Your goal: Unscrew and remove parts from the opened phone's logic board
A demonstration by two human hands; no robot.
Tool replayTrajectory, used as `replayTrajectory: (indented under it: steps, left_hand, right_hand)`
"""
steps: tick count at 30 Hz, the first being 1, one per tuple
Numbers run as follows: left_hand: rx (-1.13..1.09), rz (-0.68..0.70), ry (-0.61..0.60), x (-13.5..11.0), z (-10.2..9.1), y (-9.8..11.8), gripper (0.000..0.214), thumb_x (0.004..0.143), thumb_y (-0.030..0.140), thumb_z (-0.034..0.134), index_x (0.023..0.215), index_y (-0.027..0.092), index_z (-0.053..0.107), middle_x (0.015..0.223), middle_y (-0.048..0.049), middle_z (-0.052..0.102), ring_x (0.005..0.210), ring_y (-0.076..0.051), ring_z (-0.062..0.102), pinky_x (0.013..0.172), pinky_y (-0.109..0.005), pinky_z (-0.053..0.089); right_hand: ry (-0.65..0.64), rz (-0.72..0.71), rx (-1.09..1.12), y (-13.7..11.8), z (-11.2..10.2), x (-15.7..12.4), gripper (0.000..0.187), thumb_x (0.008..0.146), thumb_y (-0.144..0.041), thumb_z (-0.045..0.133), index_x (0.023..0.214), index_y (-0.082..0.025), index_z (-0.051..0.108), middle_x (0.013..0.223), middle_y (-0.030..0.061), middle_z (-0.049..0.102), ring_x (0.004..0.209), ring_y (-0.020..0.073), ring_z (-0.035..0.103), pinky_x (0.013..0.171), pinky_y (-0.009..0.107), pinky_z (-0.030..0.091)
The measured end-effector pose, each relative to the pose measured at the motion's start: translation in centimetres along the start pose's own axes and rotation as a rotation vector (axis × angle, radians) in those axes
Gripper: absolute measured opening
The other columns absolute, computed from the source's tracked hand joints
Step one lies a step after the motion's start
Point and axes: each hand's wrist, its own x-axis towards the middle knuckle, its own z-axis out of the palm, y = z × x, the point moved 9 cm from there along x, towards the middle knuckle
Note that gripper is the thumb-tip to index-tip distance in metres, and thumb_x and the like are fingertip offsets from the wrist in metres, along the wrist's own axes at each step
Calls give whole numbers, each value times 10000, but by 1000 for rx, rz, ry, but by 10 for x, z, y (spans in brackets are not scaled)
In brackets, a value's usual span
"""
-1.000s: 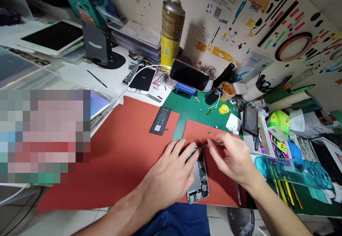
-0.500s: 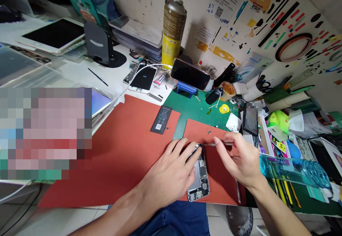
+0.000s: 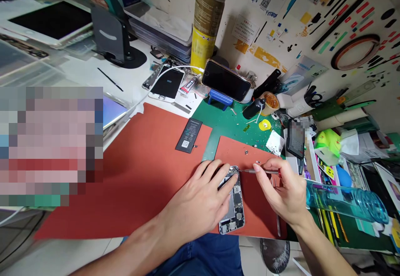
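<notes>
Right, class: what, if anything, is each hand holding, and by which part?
The right hand pinches a slim tool along its middle. The left hand rests on the far half of the opened phone; whether it grips an edge cannot be told.

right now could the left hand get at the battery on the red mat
Probably yes: the battery lies on the red mat just beyond the left hand, with nothing visible in the way. It would first have to lift off the opened phone.
</notes>
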Motion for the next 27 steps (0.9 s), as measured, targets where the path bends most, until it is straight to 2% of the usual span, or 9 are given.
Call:
replayTrajectory:
  steps: [9, 14, 17, 19, 21, 24, 27]
  left_hand:
    - [2, -6, 10, 1, -1, 0, 405, 1057, 237, 512, 1435, 171, 641, 1439, -126, 638, 1352, -343, 539, 1163, -529, 418]
    - [7, -6, 14, 0, -1, 0, 395, 1061, 243, 504, 1416, 158, 655, 1422, -121, 644, 1350, -342, 530, 1165, -522, 411]
    - [-1, -8, 21, 0, 0, 0, 385, 1053, 243, 525, 1402, 162, 665, 1416, -127, 644, 1351, -340, 532, 1156, -522, 418]
    - [-1, -9, 26, -1, 0, 0, 378, 1055, 248, 532, 1396, 160, 669, 1412, -133, 645, 1348, -341, 536, 1150, -525, 423]
    - [3, -10, 31, -1, 0, 0, 375, 1061, 251, 525, 1394, 158, 670, 1405, -134, 647, 1343, -343, 539, 1149, -526, 425]
    - [9, -9, 31, -1, 0, 0, 377, 1069, 257, 502, 1391, 161, 671, 1403, -129, 647, 1345, -349, 538, 1156, -526, 422]
    - [16, -8, 19, -1, 0, 0, 385, 1072, 261, 488, 1398, 163, 668, 1412, -125, 643, 1347, -352, 538, 1165, -526, 417]
  right_hand:
    - [-13, -45, -44, -5, 1, -1, 129, 1034, -196, 713, 1013, -226, 589, 791, -31, 705, 539, 106, 642, 532, 229, 534]
    - [-178, -147, 28, -16, 8, 1, 138, 1031, -109, 652, 1095, -219, 597, 892, 28, 738, 739, 171, 727, 683, 302, 612]
    - [-298, -167, 125, -20, 12, 1, 234, 1025, -88, 589, 1222, -214, 589, 1059, 95, 766, 944, 234, 770, 787, 379, 655]
    - [-344, -175, 146, -20, 14, 2, 276, 1020, -90, 561, 1266, -214, 578, 1105, 111, 767, 996, 251, 772, 801, 400, 661]
    - [-317, -195, 99, -20, 14, 4, 231, 1026, -102, 574, 1224, -220, 591, 1031, 88, 769, 906, 236, 771, 734, 374, 643]
    - [-197, -203, 0, -19, 11, 8, 138, 1035, -135, 647, 1126, -229, 603, 874, 27, 742, 708, 181, 718, 625, 321, 579]
    - [-175, -191, -11, -18, 13, 9, 115, 1042, -150, 645, 1117, -223, 595, 872, 25, 729, 712, 176, 703, 647, 320, 577]
